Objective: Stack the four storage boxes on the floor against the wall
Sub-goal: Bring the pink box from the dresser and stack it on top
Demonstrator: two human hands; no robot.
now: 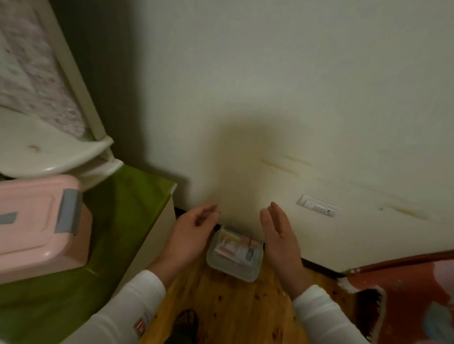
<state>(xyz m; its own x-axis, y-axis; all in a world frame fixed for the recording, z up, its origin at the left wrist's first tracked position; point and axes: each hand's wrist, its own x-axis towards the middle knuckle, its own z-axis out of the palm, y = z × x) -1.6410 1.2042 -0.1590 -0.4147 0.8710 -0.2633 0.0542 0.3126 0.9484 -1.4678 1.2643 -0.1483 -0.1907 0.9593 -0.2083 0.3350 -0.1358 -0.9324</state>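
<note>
As the clear box (234, 254) sits against the wall (252, 93), left grip (190, 236) and right grip (280, 239) flank it. Both are wide, holding nothing.

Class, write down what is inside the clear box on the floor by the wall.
The clear box shows pink, white and yellowish flat items through its see-through top, too blurred to identify. Anything beneath that upper layer is covered and cannot be seen.

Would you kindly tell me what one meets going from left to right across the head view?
Pink box → left hand → clear box → right hand → wall socket → red rug.
</note>
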